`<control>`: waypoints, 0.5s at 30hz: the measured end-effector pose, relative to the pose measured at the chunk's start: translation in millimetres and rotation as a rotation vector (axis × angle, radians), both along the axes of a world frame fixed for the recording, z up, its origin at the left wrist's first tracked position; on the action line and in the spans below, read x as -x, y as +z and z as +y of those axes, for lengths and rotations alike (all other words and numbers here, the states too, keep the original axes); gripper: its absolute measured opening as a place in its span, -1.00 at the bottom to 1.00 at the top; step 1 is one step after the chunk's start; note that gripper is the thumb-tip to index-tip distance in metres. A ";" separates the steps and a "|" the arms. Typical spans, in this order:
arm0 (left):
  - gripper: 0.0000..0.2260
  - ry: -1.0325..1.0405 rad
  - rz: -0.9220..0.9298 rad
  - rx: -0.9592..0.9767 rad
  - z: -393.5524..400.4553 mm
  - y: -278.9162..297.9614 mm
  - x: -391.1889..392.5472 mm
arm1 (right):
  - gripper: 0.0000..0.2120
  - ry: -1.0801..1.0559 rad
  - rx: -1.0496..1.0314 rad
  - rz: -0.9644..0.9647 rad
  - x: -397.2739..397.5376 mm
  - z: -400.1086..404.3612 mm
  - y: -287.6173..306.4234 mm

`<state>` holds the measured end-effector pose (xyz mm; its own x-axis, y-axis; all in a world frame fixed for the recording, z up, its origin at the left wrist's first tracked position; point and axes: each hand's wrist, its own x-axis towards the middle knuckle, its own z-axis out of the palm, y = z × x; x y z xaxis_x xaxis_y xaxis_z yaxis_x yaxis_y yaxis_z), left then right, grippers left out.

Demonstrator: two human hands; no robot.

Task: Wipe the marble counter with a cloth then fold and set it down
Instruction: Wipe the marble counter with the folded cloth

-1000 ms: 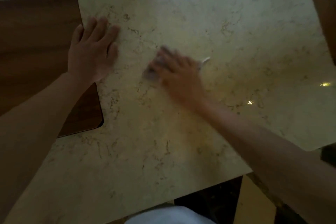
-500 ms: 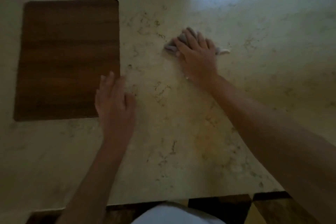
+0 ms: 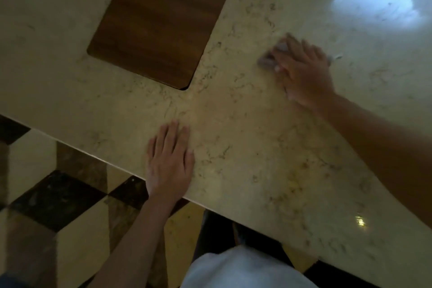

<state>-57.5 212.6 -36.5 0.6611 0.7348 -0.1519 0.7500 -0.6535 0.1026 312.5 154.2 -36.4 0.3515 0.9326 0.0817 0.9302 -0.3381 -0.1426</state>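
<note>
The right hand (image 3: 304, 72) lies flat, fingers spread, pressing down on a small grey cloth (image 3: 266, 59) on the marble surface (image 3: 233, 112). Most of the cloth is hidden under the palm; a bunched grey edge shows by the fingertips on the side nearer the wooden inlay (image 3: 163, 21), and a pale corner pokes out on the hand's far side. The hand is blurred, so how the fingers grip the cloth I cannot tell; it looks pinned under the palm rather than pinched.

The left hand (image 3: 169, 161) rests open and flat on the surface, empty, fingers together and pointing toward the wooden inlay, its wrist crossing the counter's near edge. It sits well apart from the cloth, below the inlay's nearest rounded corner.

The inlay is a dark brown wood-grain rectangle with rounded corners, set flush in the marble. A bright bluish window reflection (image 3: 378, 4) glares on the stone beyond the right hand. Past the counter's edge is a checkered floor (image 3: 53, 199) of dark and cream tiles.
</note>
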 end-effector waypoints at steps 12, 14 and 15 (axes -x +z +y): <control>-0.54 -0.001 -0.147 -0.067 1.4 -2.7 -1.1 | -0.62 0.497 0.043 0.171 175.7 -54.9 1.7; -0.54 -0.002 -0.143 -0.059 0.1 -2.8 -1.3 | -0.64 0.594 0.028 0.183 158.8 -98.5 1.5; -0.53 0.003 -0.141 -0.052 -0.2 -2.4 -1.3 | -0.63 0.585 0.029 0.151 133.1 -106.4 1.9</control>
